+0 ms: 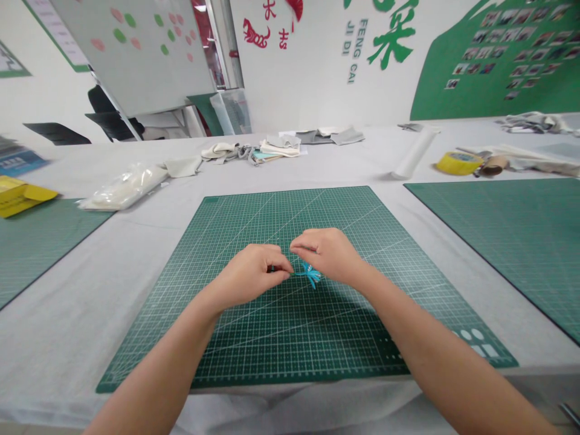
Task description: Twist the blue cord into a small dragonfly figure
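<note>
Above the middle of a green cutting mat point(281, 350), my left hand point(254, 272) pinches a thin greenish-blue cord point(298, 273) between thumb and forefinger. At the cord's right end is a small bright blue tassel point(312, 275) with spread strands, partly under my right hand. My right hand point(327, 254) is closed, thumb and forefinger pressed together just above and left of the tassel. Whatever its fingertips hold is too small to make out. A short gap separates the fingertips of both hands.
Other cutting mats lie left point(40, 241) and right point(512, 241). Behind are a plastic-wrapped bundle point(127, 186), folded fabric pieces point(281, 147), a white roll point(414, 152) and yellow tape point(458, 163). At far left sits a yellow packet point(22, 194).
</note>
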The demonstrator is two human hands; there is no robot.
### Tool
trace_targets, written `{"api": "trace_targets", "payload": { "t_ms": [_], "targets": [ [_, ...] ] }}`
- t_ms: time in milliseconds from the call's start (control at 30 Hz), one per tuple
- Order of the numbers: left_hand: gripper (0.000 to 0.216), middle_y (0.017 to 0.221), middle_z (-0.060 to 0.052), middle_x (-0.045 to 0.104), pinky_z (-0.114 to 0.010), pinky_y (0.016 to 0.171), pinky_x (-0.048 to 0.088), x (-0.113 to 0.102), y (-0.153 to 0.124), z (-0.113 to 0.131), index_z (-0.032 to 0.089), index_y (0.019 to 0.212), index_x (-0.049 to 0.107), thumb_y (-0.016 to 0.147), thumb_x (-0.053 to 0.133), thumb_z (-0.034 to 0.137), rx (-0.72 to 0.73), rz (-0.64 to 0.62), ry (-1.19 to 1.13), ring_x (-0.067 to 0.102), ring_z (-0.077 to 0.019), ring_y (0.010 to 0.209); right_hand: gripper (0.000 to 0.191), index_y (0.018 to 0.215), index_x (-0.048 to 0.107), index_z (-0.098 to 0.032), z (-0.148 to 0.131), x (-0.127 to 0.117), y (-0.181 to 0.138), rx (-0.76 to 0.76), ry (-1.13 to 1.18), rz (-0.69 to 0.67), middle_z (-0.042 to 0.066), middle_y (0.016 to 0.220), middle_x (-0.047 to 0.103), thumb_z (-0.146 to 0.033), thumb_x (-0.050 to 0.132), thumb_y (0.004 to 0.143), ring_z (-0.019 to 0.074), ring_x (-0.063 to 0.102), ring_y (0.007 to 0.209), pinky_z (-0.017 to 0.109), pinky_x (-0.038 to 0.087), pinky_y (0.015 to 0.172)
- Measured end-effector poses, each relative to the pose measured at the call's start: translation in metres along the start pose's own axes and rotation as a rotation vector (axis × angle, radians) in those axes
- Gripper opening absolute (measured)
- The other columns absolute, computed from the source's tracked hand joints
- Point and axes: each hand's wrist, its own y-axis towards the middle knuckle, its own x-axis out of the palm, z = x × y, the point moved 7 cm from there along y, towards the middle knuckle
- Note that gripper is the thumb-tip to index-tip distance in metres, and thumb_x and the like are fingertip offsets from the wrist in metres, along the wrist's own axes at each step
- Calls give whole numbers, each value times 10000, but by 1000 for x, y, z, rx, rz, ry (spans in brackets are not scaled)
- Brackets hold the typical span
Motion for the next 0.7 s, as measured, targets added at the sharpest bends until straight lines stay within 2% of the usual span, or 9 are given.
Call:
{"api": "trace_targets", "payload": {
  "t_ms": [200, 400, 500, 700],
  "targets": [
    [160, 756, -2, 629, -238, 636, 409, -1, -3, 6, 192, 841, 736, 829, 580, 157, 42, -80, -148, 571, -112, 685, 139, 750, 720, -155, 25, 10, 3, 245, 469, -156, -7, 622, 625, -263, 641, 785, 95, 500, 575, 240, 369, 574],
    [116, 748, -8, 632, -229, 638, 417, -6, -4, 13, 172, 828, 731, 822, 616, 163, 104, -81, -297, 568, -108, 692, 104, 715, 703, -144, 32, 22, 2, 338, 829, -222, -13, 633, 620, -246, 686, 708, 87, 504, 595, 242, 397, 610],
    [101, 721, -4, 612, -228, 615, 403, -14, -5, 10, 169, 808, 729, 819, 630, 184, 84, 8, -336, 546, -102, 669, 96, 683, 691, -147, 33, 23, 1, 372, 883, -217, -23, 604, 589, -241, 684, 696, 80, 472, 569, 241, 373, 584],
    [89, 686, -2, 597, -241, 582, 375, -34, -7, -10, 170, 783, 722, 795, 648, 217, -82, 321, -338, 509, -108, 643, 165, 596, 641, -151, 40, 18, 3, 406, 814, -126, -55, 515, 466, -280, 703, 679, 68, 349, 509, 245, 266, 522]
  ]
}}
